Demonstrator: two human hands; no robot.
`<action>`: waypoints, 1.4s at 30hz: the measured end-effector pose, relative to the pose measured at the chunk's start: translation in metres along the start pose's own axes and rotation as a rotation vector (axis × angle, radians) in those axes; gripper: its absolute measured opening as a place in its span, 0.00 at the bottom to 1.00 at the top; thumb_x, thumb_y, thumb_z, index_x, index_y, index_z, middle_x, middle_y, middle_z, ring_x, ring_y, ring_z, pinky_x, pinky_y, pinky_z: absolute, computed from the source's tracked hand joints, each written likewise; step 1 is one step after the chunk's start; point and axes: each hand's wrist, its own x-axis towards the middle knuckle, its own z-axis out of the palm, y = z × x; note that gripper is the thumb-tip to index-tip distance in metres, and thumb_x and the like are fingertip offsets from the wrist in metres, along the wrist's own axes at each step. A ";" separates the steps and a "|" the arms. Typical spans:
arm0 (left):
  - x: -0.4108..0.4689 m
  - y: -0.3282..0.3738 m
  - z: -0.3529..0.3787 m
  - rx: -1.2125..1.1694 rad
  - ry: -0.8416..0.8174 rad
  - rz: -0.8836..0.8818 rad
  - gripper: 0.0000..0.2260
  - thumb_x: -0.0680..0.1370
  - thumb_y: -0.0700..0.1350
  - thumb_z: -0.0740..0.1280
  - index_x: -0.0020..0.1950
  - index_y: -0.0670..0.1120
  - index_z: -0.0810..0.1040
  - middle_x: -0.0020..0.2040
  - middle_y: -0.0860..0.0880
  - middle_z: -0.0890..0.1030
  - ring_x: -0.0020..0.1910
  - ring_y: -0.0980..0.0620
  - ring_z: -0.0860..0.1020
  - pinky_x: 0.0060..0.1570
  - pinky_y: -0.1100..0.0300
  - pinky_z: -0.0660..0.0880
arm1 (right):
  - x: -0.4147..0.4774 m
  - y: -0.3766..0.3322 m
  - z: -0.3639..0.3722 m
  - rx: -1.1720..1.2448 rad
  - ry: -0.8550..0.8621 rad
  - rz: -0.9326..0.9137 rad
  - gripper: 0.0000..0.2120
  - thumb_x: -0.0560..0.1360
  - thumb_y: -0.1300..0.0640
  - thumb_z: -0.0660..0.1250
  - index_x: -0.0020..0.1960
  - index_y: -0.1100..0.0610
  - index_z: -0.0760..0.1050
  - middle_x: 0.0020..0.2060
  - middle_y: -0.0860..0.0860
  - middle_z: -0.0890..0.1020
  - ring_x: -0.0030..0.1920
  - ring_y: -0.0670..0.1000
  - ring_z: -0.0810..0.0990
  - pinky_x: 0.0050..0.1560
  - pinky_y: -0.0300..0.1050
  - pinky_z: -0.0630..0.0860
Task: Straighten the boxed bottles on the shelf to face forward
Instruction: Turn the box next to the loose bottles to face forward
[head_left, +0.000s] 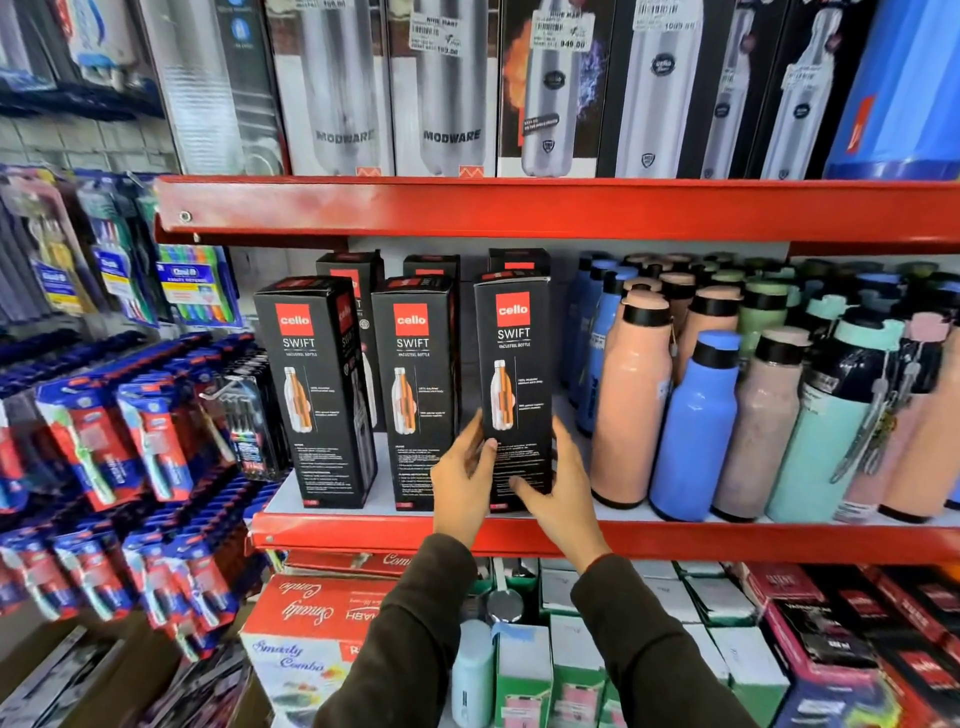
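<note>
Three black Cello Swift bottle boxes stand in a front row on the middle red shelf. The left box is turned a little, so its right side shows. The middle box faces nearly forward. The right box faces forward and both hands grip its lower part. My left hand holds its left edge, with the thumb on the front. My right hand wraps its right edge, fingers across the lower front. More black boxes stand behind the row, mostly hidden.
Loose pink, blue and mint bottles crowd the shelf right of the boxes. Tall steel-bottle boxes fill the upper shelf. Toothbrush packs hang at left. Boxed goods sit on the shelf below.
</note>
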 end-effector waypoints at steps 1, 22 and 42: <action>0.001 0.001 0.001 -0.021 0.009 -0.001 0.21 0.81 0.41 0.66 0.75 0.48 0.70 0.68 0.47 0.79 0.65 0.59 0.77 0.69 0.61 0.72 | 0.002 0.000 -0.002 -0.004 -0.006 -0.014 0.46 0.68 0.62 0.75 0.77 0.41 0.56 0.69 0.43 0.70 0.72 0.45 0.68 0.71 0.48 0.69; 0.019 0.005 0.013 0.215 0.061 0.134 0.19 0.85 0.39 0.56 0.77 0.41 0.65 0.72 0.43 0.74 0.73 0.48 0.71 0.68 0.65 0.64 | 0.031 -0.015 -0.022 0.069 0.006 -0.031 0.50 0.56 0.48 0.81 0.65 0.24 0.56 0.61 0.28 0.73 0.64 0.33 0.73 0.61 0.33 0.71; 0.015 -0.019 0.016 0.098 0.159 0.083 0.17 0.80 0.36 0.66 0.68 0.46 0.76 0.57 0.55 0.80 0.54 0.77 0.77 0.55 0.79 0.71 | 0.037 0.003 -0.023 -0.099 -0.238 -0.022 0.50 0.78 0.66 0.63 0.63 0.15 0.39 0.71 0.32 0.60 0.71 0.36 0.61 0.67 0.31 0.62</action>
